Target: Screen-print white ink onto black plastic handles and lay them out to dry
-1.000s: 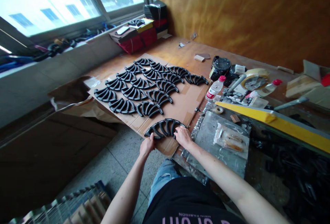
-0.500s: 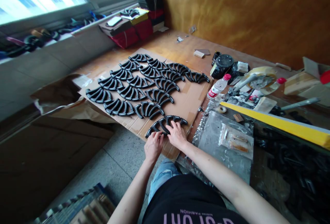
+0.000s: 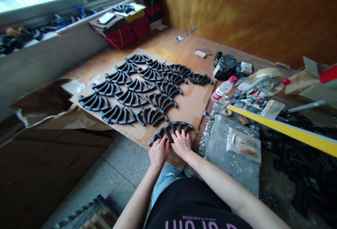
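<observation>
At the near edge of a cardboard sheet (image 3: 196, 97), a black fan-shaped piece with curved ribs (image 3: 172, 127) lies flat, its outer arc facing away from me. My left hand (image 3: 158, 151) has its fingers bent and closed on the near ends of the ribs, left of the middle. Right beside it, my right hand (image 3: 181, 144) grips the ribs on the near right side with curled fingers. My palms and fingers cover part of the ribs. Beyond my hands, several similar black ribbed fans (image 3: 131, 98) are laid out in staggered rows on the cardboard.
A plastic bottle with a red cap (image 3: 222, 89) and black jars (image 3: 225, 66) stand at the right. Nearer are a grey board (image 3: 223, 151) with a small bag (image 3: 243, 143) and a yellow-edged bar (image 3: 286, 127). Stacked boxes (image 3: 126, 28) stand by the window.
The view has shifted slightly. Both hands have moved a little toward me over the near fan-shaped piece, and the right fingers now reach over more of its ribs.
</observation>
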Demonstrator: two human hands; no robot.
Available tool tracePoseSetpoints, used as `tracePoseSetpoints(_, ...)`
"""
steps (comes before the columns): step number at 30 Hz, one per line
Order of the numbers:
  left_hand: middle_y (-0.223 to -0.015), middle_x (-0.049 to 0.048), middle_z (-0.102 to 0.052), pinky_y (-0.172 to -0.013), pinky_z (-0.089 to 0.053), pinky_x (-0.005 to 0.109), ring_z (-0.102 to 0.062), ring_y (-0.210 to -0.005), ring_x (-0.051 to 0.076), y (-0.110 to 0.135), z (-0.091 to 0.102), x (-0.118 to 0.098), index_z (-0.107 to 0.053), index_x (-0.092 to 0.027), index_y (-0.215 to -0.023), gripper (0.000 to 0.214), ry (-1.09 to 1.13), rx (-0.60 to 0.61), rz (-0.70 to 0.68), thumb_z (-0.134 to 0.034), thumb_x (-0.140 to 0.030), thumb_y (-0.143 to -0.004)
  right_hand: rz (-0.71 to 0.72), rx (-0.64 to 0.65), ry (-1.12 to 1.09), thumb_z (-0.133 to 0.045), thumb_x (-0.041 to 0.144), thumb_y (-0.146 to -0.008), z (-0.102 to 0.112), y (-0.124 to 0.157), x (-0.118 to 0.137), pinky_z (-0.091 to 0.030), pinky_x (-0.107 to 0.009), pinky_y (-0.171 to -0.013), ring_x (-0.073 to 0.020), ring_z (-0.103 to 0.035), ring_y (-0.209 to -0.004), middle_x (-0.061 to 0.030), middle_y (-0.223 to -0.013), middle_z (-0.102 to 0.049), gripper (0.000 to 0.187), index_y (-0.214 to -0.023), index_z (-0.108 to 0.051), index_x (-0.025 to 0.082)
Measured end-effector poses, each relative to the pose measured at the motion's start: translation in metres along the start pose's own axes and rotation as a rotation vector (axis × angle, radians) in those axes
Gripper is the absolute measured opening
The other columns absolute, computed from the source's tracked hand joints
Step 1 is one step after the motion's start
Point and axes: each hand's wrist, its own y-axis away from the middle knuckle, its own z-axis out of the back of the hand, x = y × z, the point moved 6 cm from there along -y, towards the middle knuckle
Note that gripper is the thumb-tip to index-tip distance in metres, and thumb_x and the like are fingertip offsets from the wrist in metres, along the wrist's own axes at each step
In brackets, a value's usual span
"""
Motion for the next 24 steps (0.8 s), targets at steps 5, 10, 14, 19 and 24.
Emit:
tracePoseSetpoints(5, -0.096, 0.0066, -0.07, -0.07, -0.047, 0.025, -0.066, -0.09, 0.019, -0.002, 0.001, 0.001, -0.063, -0.021, -0.126, 0.043, -0.037, -0.007, -0.04, -0.038, -0.041, -0.097, -0.032, -0.005, -0.019, -0.061, 0.044, -0.086, 0.001, 0.0, -0.001, -0.035, -0.054, -0.098, -0.0358, -0.042, -0.123, -0.0123, -0.12, -0.061, 0.032, -0.107, -0.066, 0.02)
tracePoseSetpoints(10, -0.095, 0.0075, -0.07, -0.073, -0.048, 0.025, -0.066, -0.092, 0.019, -0.001, 0.0, 0.002, -0.062, -0.019, -0.127, 0.043, -0.041, -0.019, -0.085, -0.04, -0.04, -0.097, -0.091, -0.034, -0.031, -0.062, 0.038, -0.084, 0.0, -0.002, 0.001, -0.037, -0.054, -0.097, -0.0366, -0.044, -0.122, -0.0125, -0.124, -0.06, 0.031, -0.109, -0.066, 0.02)
tracePoseSetpoints(14, -0.102, 0.0081, -0.071, -0.076, -0.05, 0.027, -0.067, -0.095, 0.02, 0.001, 0.004, -0.001, -0.057, -0.017, -0.132, 0.043, 0.043, -0.075, -0.141, -0.042, -0.038, -0.097, -0.083, -0.065, -0.061, -0.065, 0.04, -0.083, 0.004, -0.004, -0.003, -0.036, -0.055, -0.1, -0.0368, -0.045, -0.123, -0.0113, -0.124, -0.061, 0.031, -0.107, -0.068, 0.021)
tracePoseSetpoints(19, -0.109, 0.0094, -0.071, -0.078, -0.052, 0.024, -0.068, -0.092, 0.016, 0.004, 0.013, 0.001, -0.045, -0.013, -0.14, 0.049, 0.244, -0.223, -0.196, -0.045, -0.036, -0.097, -0.018, -0.232, -0.094, -0.068, 0.042, -0.082, 0.04, -0.023, -0.029, -0.032, -0.054, -0.106, -0.035, -0.045, -0.126, -0.0092, -0.13, -0.061, 0.031, -0.107, -0.07, 0.023)
tracePoseSetpoints(24, -0.109, 0.0081, -0.074, -0.078, -0.053, 0.025, -0.071, -0.092, 0.018, 0.012, -0.004, 0.015, -0.058, -0.02, -0.131, 0.041, 0.21, -0.013, -0.152, -0.041, -0.036, -0.097, -0.169, -0.415, -0.138, -0.07, 0.046, -0.081, 0.094, -0.087, -0.096, -0.039, -0.043, -0.101, -0.0299, -0.05, -0.118, -0.0098, -0.124, -0.065, 0.035, -0.106, -0.072, 0.022)
